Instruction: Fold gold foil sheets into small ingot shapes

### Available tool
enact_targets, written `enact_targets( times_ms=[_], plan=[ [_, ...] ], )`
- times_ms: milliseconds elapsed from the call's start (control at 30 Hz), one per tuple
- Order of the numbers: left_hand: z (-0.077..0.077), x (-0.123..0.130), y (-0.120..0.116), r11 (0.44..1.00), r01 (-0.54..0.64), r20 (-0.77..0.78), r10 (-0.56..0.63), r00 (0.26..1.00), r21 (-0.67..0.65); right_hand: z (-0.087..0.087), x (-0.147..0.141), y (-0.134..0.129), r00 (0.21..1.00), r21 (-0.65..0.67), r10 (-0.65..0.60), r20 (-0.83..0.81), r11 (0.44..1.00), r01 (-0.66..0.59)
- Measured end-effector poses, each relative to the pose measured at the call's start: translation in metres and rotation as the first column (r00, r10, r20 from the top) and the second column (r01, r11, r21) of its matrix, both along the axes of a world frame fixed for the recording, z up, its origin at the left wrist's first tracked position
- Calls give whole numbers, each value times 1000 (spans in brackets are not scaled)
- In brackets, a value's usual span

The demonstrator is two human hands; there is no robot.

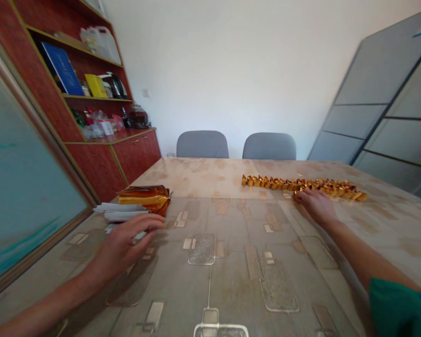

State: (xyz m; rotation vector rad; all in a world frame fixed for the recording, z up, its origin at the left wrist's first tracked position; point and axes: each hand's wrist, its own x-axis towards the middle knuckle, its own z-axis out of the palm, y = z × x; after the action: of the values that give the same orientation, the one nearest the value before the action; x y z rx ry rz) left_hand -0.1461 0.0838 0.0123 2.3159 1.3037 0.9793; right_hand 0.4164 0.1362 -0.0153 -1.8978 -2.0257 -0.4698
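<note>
Two rows of folded gold foil paper pieces (272, 182) run along the far right part of the table. At the near edge of these rows is my right hand (314, 203), its fingers closed on one small gold folded paper piece (296, 193), mostly hidden by them. On the left lies a stack of flat gold foil paper (143, 199), with white folded paper strips (126, 214) in front of it. My left hand (126, 241) hovers beside those strips, fingers curved and thumb apart, with nothing seen in it.
A patterned cover lies over the table (231, 281). Two grey chairs (202, 144) stand at its far side. At the left is a red-brown shelf cabinet (133, 154) holding bottles and boxes; a grey panelled cabinet (361, 103) stands at the right.
</note>
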Motion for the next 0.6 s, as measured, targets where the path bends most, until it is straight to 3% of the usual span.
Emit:
enact_targets(
  times_ms=[100, 167, 333, 500, 600],
  plan=[
    [12, -52, 30, 956, -78, -217, 143, 966, 285, 1, 11, 7, 997, 42, 9, 80, 999, -13],
    [21, -73, 44, 946, -104, -329, 207, 921, 306, 2, 16, 9, 993, 78, 27, 112, 996, -36],
    [36, -87, 72, 994, -16, -423, 62, 904, 110, -2, 15, 14, 991, 226, 23, 131, 973, -52],
    [46, -87, 91, 996, 79, -380, -91, 921, -46, 2, 2, 9, 989, 293, 77, 123, 950, -111],
    [52, -90, 92, 997, 40, -281, -56, 958, -60, 9, -16, 4, 983, 277, 162, 84, 944, -179]
  ],
)
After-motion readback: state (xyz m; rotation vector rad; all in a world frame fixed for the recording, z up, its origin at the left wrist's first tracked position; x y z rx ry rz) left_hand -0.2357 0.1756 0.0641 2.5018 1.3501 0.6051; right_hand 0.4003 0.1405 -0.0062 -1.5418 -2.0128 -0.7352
